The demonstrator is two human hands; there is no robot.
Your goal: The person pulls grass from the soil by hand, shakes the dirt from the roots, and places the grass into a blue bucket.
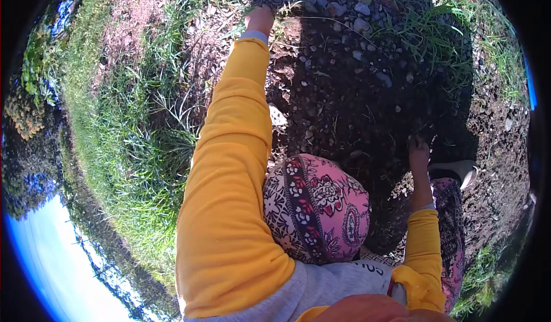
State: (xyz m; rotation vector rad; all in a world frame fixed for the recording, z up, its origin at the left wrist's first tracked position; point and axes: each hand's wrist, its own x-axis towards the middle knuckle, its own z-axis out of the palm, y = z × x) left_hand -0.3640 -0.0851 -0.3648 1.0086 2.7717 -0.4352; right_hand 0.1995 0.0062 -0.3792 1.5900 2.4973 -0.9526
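Note:
My left hand (259,20) reaches far out to the ground, its fingers curled closed beside a small tuft of pale grass (283,21). Whatever may be inside those fingers is hidden. Down at the dark, shaded soil (356,104) is my right hand (419,149), close to my shoe (464,173). Shadow and dirt blur its fingertips, so I cannot make out their shape or anything held. Between my arms rises my bent knee in pink patterned cloth (327,207).
Grey stones (338,4) lie scattered beyond my left hand. Long green grass (132,133) grows along the left, with more grass (430,41) at the upper right. Small stones dot the bare soil. Trees and bright sky show at the far left.

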